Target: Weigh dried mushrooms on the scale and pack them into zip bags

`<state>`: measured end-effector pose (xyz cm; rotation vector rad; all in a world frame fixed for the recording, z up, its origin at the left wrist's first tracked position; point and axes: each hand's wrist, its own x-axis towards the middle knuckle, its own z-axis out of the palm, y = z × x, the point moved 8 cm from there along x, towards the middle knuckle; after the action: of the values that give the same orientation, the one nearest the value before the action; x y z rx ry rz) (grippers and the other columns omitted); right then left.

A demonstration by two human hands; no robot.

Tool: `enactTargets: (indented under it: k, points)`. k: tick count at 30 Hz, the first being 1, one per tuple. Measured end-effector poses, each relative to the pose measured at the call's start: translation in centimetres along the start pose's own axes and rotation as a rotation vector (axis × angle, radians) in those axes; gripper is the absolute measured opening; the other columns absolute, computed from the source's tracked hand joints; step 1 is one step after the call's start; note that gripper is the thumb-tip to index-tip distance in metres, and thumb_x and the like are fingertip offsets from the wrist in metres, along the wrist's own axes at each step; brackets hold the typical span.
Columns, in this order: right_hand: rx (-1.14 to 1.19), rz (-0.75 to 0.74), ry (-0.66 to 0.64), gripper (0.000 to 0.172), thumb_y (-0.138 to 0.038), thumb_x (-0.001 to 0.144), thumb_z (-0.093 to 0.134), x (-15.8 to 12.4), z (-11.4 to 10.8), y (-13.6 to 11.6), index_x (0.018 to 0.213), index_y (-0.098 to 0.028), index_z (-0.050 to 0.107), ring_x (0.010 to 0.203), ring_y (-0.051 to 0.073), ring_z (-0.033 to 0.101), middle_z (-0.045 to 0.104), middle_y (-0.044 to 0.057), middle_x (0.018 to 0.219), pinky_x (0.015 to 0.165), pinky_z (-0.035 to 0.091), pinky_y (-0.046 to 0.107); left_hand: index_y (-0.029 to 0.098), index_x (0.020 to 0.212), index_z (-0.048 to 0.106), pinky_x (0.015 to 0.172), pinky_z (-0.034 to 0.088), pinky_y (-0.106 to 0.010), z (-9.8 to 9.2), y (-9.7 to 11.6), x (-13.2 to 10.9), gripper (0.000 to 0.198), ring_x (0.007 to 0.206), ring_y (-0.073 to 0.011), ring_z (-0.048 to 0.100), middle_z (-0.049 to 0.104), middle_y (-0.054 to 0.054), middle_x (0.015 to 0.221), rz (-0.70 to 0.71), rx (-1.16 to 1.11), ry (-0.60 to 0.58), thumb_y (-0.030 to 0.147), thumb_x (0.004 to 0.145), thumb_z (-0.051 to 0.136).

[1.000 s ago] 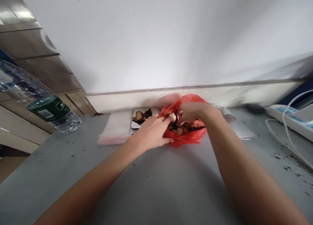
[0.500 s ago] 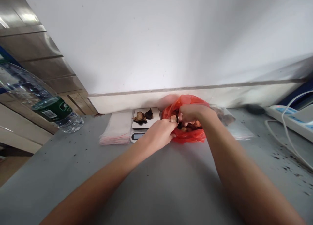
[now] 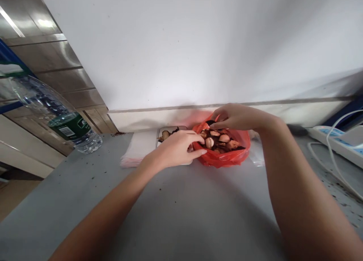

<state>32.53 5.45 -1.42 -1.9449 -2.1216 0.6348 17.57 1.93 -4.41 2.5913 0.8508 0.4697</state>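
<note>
A red plastic bag [image 3: 227,160] stands with its mouth spread wide. Inside lie several brown, dried, shell-like pieces [image 3: 224,139], some rounded and some dark. My left hand [image 3: 176,147] is at the bag's left rim, thumb and fingers apart, nothing visible between them. Over the back of the bag, my right hand [image 3: 234,116] has curved fingers with a gap to the thumb; a dark piece [image 3: 210,122] shows by its fingertips. Partly hidden behind my left hand is a small scale [image 3: 183,128] with dried pieces [image 3: 165,135] on it.
Left of the scale lies a stack of clear zip bags [image 3: 138,149]. A large water bottle [image 3: 70,126] stands farther left. At the right are a clear bag [image 3: 257,158], a white device [image 3: 337,142] and a white cable [image 3: 330,170]. A white wall [image 3: 181,64] rises behind.
My hands have drawn apart: the left back toward the scale, the right up to the bag's back rim. More of the bag's contents shows. A pale piece at my left fingers is gone from them.
</note>
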Motion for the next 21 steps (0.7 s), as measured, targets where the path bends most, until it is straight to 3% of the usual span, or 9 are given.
enactTargets:
  k: [3, 6, 9, 12, 17, 21]
  points:
    - [0.099, -0.016, 0.1, 0.017, -0.037, 0.079, 0.072, -0.2, -0.8, -0.5, 0.08, -0.021, 0.076, 0.077, 0.023, 0.068, 0.077, 0.005, 0.082, 0.065, 0.049, 0.032, 0.02, 0.113, 0.078, 0.077, 0.054, -0.029, -2.4, -1.3, -1.0, 0.022, 0.088, -0.0188, 0.072, 0.08, -0.006, 0.116, -0.03, -0.084, 0.049, 0.03, 0.098, 0.064]
    - [0.256, -0.041, 0.146, 0.021, -0.039, 0.082, 0.071, -0.1, -0.6, -1.6, 0.085, -0.019, 0.076, 0.077, 0.022, 0.068, 0.078, 0.006, 0.085, 0.067, 0.05, 0.033, 0.019, 0.11, 0.079, 0.077, 0.055, -0.03, -4.9, -3.5, -2.2, 0.026, 0.09, -0.021, 0.074, 0.082, -0.006, 0.111, -0.129, -0.048, 0.041, 0.033, 0.097, 0.061]
    - [0.32, -0.101, 0.171, 0.021, -0.039, 0.083, 0.073, 0.4, 0.4, -3.6, 0.085, -0.018, 0.076, 0.077, 0.02, 0.067, 0.077, 0.006, 0.085, 0.067, 0.049, 0.032, 0.019, 0.111, 0.079, 0.081, 0.056, -0.031, -7.3, -6.2, -3.8, 0.034, 0.097, -0.0244, 0.075, 0.082, -0.008, 0.111, -0.272, 0.011, 0.016, 0.044, 0.096, 0.061]
    - [0.293, -0.166, 0.104, 0.019, -0.038, 0.081, 0.078, 1.2, 2.4, -5.8, 0.084, -0.019, 0.076, 0.071, 0.018, 0.065, 0.075, 0.006, 0.082, 0.061, 0.048, 0.03, 0.022, 0.114, 0.078, 0.083, 0.058, -0.033, -9.3, -8.7, -5.7, 0.041, 0.107, -0.029, 0.074, 0.08, -0.01, 0.123, -0.442, 0.127, -0.011, 0.051, 0.095, 0.057]
    - [0.148, -0.09, -0.083, 0.007, -0.023, 0.08, 0.076, 2.4, 6.1, -6.8, 0.078, -0.021, 0.069, 0.048, 0.01, 0.048, 0.067, -0.001, 0.071, 0.047, 0.038, 0.027, 0.022, 0.129, 0.074, 0.094, 0.056, -0.032, -9.8, -10.7, -7.6, 0.052, 0.117, -0.0294, 0.072, 0.075, -0.009, 0.136, -0.604, 0.151, -0.104, 0.055, 0.093, 0.056]
    - [0.041, -0.062, -0.115, 0.009, -0.016, 0.078, 0.075, 2.9, 7.4, -6.8, 0.077, -0.022, 0.068, 0.049, 0.009, 0.049, 0.067, -0.003, 0.072, 0.048, 0.037, 0.027, 0.027, 0.136, 0.072, 0.093, 0.056, -0.033, -9.0, -11.1, -7.8, 0.055, 0.118, -0.0294, 0.071, 0.073, -0.007, 0.141, -0.616, 0.157, -0.212, 0.054, 0.091, 0.054]
